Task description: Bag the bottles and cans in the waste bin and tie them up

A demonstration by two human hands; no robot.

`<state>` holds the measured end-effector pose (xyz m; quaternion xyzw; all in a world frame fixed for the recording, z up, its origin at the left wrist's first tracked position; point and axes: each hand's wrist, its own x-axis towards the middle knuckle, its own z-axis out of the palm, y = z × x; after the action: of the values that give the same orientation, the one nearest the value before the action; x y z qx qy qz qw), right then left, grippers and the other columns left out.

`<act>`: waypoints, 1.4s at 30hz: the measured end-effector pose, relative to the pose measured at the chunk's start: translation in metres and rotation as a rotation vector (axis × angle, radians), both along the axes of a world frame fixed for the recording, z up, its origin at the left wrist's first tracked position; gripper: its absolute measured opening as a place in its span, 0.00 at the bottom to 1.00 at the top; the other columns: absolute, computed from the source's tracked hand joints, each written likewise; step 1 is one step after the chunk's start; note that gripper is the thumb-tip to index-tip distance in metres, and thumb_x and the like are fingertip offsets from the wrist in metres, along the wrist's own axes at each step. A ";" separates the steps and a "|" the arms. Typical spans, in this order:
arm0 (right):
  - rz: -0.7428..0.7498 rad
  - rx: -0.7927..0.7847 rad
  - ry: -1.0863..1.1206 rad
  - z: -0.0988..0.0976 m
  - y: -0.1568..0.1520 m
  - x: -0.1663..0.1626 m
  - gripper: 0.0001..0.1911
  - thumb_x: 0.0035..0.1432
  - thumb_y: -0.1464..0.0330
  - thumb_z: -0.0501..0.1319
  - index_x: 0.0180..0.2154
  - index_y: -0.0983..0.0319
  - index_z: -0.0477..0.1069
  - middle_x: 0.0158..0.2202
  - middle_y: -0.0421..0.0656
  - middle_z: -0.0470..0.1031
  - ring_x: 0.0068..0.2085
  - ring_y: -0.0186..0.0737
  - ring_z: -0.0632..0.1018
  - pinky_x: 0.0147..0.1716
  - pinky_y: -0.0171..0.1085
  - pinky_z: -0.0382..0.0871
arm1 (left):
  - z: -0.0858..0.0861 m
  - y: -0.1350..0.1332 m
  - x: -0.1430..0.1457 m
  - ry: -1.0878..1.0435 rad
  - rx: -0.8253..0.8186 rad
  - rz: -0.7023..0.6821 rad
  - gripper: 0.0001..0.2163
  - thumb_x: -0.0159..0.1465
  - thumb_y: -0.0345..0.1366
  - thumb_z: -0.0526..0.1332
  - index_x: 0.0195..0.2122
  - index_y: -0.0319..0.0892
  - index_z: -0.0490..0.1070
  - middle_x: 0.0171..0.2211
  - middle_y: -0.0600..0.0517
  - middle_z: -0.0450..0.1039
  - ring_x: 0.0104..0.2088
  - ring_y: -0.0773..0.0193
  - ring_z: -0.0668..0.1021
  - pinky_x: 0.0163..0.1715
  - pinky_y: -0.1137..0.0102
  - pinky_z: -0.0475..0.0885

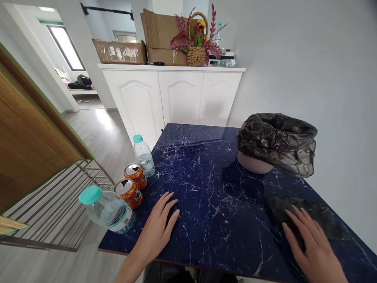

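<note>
My left hand (157, 226) lies flat and open on the dark blue marble table (212, 188), just right of two orange drink cans (132, 186). A tipped plastic bottle with a teal cap (107, 210) sits at the table's left front corner, and an upright one (143, 154) stands behind the cans. My right hand (312, 245) is open with fingers spread, resting beside and partly on a flat black plastic bag (312, 214). A pink bin lined with a black bag (275, 143) stands at the right rear of the table.
A white cabinet (173, 94) stands behind the table with cardboard boxes (141, 43) and a flower basket (196, 41) on top. A metal rack (59, 204) and a wooden panel (26, 141) are on the left. The white wall (309, 67) runs along the right.
</note>
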<state>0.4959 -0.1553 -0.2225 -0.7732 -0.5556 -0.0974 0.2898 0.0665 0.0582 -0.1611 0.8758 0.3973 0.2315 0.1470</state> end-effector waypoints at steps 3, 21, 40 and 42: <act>0.132 -0.086 0.067 0.010 0.017 -0.050 0.29 0.75 0.54 0.52 0.73 0.48 0.57 0.77 0.41 0.55 0.74 0.61 0.63 0.65 0.63 0.72 | -0.002 0.000 0.001 0.015 0.013 -0.024 0.19 0.78 0.44 0.55 0.68 0.51 0.65 0.73 0.49 0.64 0.76 0.50 0.61 0.72 0.47 0.66; 0.225 -0.199 0.153 -0.011 0.072 -0.102 0.33 0.76 0.47 0.49 0.74 0.53 0.59 0.77 0.42 0.57 0.76 0.56 0.59 0.74 0.62 0.58 | -0.010 -0.003 0.000 0.039 0.065 -0.056 0.20 0.78 0.44 0.55 0.69 0.52 0.64 0.73 0.51 0.64 0.75 0.53 0.63 0.73 0.49 0.64; 0.234 -0.093 0.151 -0.008 0.072 -0.100 0.35 0.76 0.47 0.47 0.72 0.60 0.63 0.74 0.48 0.64 0.75 0.54 0.63 0.74 0.59 0.58 | -0.015 -0.003 0.001 0.141 0.160 -0.122 0.20 0.79 0.45 0.52 0.69 0.49 0.65 0.74 0.50 0.63 0.76 0.52 0.61 0.75 0.47 0.59; 0.245 -0.100 0.146 -0.007 0.071 -0.100 0.34 0.76 0.48 0.47 0.70 0.60 0.65 0.73 0.47 0.65 0.75 0.53 0.63 0.74 0.59 0.57 | -0.015 -0.004 0.002 0.141 0.154 -0.119 0.20 0.79 0.45 0.52 0.69 0.49 0.66 0.74 0.50 0.63 0.76 0.52 0.61 0.75 0.48 0.58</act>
<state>0.3960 -0.0840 -0.2292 -0.7180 -0.6276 0.0228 0.3002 0.0683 0.0544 -0.1756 0.9205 0.3350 0.1903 0.0643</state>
